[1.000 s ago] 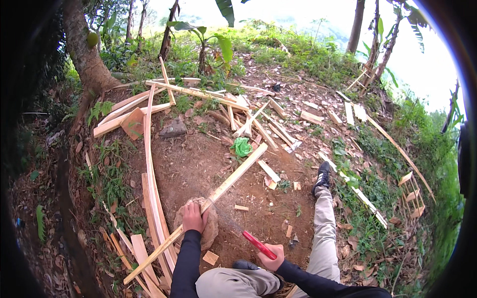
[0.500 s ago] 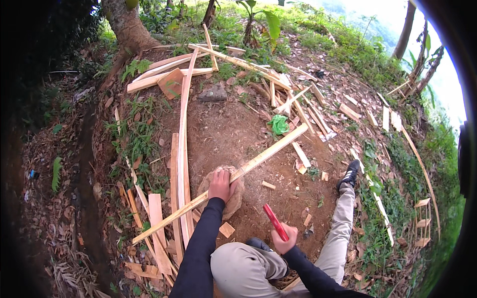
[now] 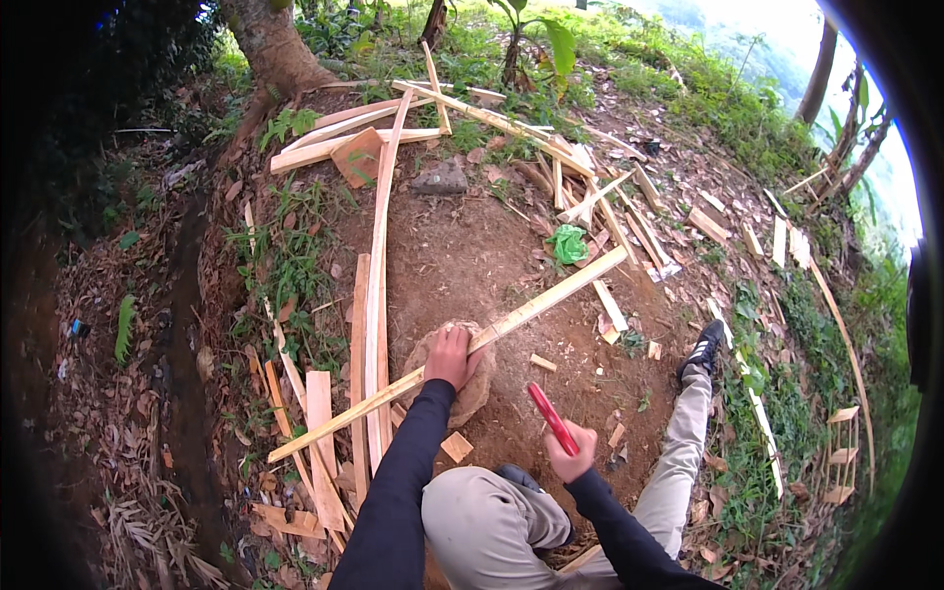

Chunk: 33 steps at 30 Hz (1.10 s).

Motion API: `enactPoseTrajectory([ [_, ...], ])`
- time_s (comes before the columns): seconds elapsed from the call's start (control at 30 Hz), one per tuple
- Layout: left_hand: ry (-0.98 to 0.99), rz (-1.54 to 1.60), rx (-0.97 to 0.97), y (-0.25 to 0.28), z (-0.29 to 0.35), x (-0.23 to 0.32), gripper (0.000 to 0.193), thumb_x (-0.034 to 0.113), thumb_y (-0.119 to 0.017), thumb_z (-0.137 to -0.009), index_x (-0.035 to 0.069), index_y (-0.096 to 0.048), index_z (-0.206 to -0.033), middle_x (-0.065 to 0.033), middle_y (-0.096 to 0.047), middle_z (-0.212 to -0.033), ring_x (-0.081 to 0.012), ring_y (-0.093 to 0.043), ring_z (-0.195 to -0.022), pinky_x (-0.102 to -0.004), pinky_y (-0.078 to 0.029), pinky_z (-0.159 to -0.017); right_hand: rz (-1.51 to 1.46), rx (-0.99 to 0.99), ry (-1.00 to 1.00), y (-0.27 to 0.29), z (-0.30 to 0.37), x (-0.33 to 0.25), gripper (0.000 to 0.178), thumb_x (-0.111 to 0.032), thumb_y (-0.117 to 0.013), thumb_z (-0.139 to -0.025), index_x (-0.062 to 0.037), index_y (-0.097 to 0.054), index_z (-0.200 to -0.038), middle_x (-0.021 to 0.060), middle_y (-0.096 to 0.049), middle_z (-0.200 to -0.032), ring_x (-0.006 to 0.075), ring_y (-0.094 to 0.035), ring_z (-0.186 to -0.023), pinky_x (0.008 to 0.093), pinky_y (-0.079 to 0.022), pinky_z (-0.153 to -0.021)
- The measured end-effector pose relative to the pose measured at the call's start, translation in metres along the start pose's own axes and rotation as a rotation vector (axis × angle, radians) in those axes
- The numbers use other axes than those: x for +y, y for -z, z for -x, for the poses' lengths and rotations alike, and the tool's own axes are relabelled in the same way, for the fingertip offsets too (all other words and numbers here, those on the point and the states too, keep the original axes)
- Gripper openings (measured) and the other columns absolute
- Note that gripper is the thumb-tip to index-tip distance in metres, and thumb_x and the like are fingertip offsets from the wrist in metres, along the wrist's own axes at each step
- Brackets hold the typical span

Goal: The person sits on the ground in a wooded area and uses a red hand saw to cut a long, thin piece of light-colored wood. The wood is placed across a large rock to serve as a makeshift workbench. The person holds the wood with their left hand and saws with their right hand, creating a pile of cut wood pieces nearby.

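Observation:
A long pale wooden strip (image 3: 546,300) lies slantwise across a round stump (image 3: 472,398), its far end up to the right and its near end down to the left. Fingers curled over the strip, my left hand (image 3: 450,358) grips it and presses it on the stump top. In my right hand (image 3: 572,454) is a slim red tool (image 3: 551,418), held closed in the fist and tilted up to the left. It is clear of the strip, and its exact kind cannot be made out. A small wood offcut (image 3: 542,363) lies on the dirt between strip and tool.
Long planks (image 3: 378,285) lie left of the stump, with more boards beyond. A green plastic bag (image 3: 568,244) sits beside a heap of wood scraps at the far right. My outstretched shoe (image 3: 702,346) rests on the right, and a tree trunk (image 3: 270,44) stands far left.
The whole view has shifted slightly. My right hand with the red tool has moved a little farther from me. My left hand keeps its hold on the strip.

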State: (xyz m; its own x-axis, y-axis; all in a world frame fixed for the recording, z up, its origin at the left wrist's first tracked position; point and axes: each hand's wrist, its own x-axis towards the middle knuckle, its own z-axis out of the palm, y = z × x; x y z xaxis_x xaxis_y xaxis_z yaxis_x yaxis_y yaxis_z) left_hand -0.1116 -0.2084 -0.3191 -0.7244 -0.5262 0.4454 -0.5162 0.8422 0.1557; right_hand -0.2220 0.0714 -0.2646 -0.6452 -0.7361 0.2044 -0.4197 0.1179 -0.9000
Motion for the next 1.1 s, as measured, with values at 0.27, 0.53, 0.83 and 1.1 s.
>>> enactPoseTrajectory([
  [0.27,0.019,-0.013,0.040,-0.002,0.006,-0.007,0.039,0.034,-0.073,-0.084,0.003,-0.057,-0.099,-0.0155,-0.055,-0.096,-0.0349,-0.054,-0.096,-0.0431,-0.048,-0.084,0.007,-0.057,0.021,0.004,0.012,-0.002,0.007,-0.006,-0.066,-0.076,-0.0049,-0.061,-0.071,0.0110,-0.049,-0.052,0.0221,-0.056,-0.044,0.0333,-0.044,-0.048],
  [0.53,-0.017,0.033,0.034,-0.006,-0.001,0.000,0.038,0.033,-0.074,-0.083,0.002,-0.057,-0.099,-0.0150,-0.055,-0.096,-0.0351,-0.054,-0.096,-0.0435,-0.048,-0.085,-0.043,0.028,0.098,-0.030,-0.034,-0.004,0.019,-0.007,-0.067,-0.077,-0.0046,-0.052,-0.067,0.0138,-0.045,-0.052,0.0280,-0.053,-0.043,0.0361,-0.041,-0.046],
  [0.83,-0.010,-0.005,0.065,-0.004,0.004,-0.004,0.046,0.039,-0.070,-0.086,0.001,-0.057,-0.108,-0.0166,-0.057,-0.106,-0.0356,-0.054,-0.104,-0.0432,-0.048,-0.090,0.027,0.053,0.031,0.009,0.039,0.008,0.010,-0.004,-0.067,-0.075,-0.0030,-0.061,-0.068,0.0121,-0.049,-0.052,0.0233,-0.054,-0.043,0.0350,-0.043,-0.047],
  [1.1,0.052,0.035,-0.081,0.007,0.005,-0.006,0.047,0.038,-0.069,-0.086,-0.002,-0.056,-0.108,-0.0170,-0.057,-0.107,-0.0367,-0.053,-0.106,-0.0423,-0.048,-0.093,-0.002,0.027,0.077,-0.042,-0.025,0.000,0.012,-0.005,-0.066,-0.078,-0.0057,-0.058,-0.070,0.0097,-0.043,-0.052,0.0215,-0.049,-0.043,0.0339,-0.039,-0.048],
])
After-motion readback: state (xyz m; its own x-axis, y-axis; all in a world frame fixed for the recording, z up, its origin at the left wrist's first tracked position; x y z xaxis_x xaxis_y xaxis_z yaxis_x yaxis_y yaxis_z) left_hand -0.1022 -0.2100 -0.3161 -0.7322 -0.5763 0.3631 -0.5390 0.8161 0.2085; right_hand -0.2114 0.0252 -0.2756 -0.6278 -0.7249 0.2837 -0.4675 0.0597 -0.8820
